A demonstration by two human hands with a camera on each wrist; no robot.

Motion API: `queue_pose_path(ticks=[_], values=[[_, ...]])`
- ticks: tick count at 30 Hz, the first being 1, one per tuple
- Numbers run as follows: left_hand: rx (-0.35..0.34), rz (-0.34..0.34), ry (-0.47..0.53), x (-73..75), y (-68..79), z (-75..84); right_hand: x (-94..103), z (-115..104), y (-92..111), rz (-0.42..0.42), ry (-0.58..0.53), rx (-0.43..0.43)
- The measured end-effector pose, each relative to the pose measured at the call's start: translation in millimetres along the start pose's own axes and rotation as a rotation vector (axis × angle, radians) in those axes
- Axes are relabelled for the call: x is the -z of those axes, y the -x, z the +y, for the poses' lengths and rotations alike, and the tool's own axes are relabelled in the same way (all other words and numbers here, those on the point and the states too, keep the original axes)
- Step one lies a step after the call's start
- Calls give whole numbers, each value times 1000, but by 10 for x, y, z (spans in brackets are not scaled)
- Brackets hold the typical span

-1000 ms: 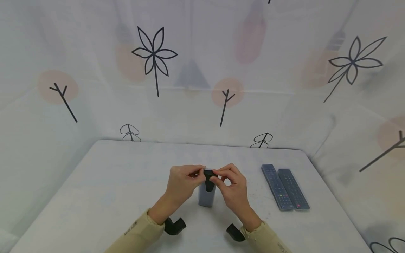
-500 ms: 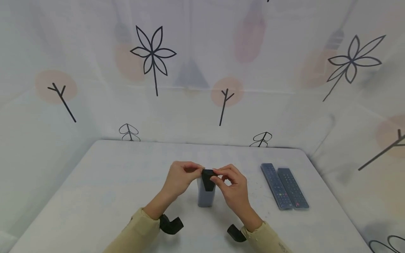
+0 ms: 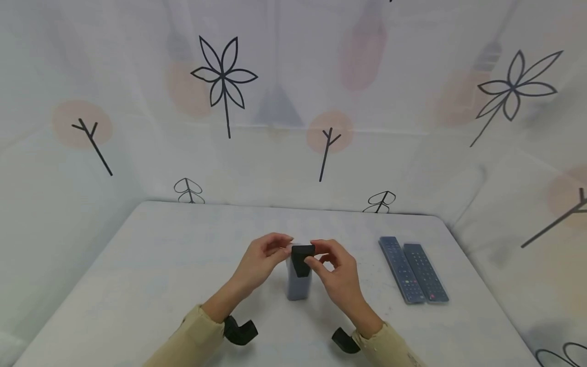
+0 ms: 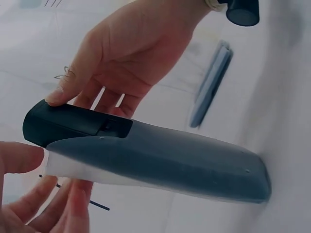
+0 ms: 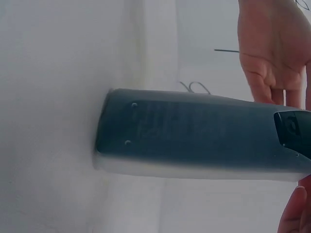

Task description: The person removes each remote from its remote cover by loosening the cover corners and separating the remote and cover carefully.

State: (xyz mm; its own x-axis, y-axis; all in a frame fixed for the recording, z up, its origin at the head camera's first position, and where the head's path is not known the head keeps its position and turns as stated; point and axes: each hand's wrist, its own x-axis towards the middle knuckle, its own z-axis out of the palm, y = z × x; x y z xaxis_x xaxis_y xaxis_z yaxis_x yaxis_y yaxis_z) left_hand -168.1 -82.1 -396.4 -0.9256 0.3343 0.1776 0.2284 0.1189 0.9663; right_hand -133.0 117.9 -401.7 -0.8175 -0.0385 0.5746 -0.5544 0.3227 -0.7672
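L hand (image 3: 258, 262) spread wider vs b4, R hand (image 3: 338, 271) pinching remote (image 3: 300, 264)

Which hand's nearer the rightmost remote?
Right. In the head view, the right hand is left of the rightmost remote; the left hand is farther left.

Looks like a screened-off tabletop work spot, bldg type can't tell: white table (image 3: 183, 244) w/ pale printed hangings (image 3: 275, 176) close behind & on L & R sides, w/ blk line-drawn flowers (image 3: 222, 76), twigs (image 3: 327, 145) & pastel spots (image 3: 364, 58).
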Motion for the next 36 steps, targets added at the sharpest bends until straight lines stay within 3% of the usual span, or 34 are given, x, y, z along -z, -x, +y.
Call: queue_pose_path(ticks=[8, 14, 25, 36], values=[[11, -17, -141, 0, 81, -63, 69, 148, 70, -49, -80, -21], [7, -40, -127, -23, 70, -86, 130, 217, 97, -56, -214, -55], [-27, -16, -102, -31, 42, -108, 172, 299, 101, -140, -236, -175], [-44, 27, -58, -44, 56, -110, 156, 313, 89, -133, -168, -285]])
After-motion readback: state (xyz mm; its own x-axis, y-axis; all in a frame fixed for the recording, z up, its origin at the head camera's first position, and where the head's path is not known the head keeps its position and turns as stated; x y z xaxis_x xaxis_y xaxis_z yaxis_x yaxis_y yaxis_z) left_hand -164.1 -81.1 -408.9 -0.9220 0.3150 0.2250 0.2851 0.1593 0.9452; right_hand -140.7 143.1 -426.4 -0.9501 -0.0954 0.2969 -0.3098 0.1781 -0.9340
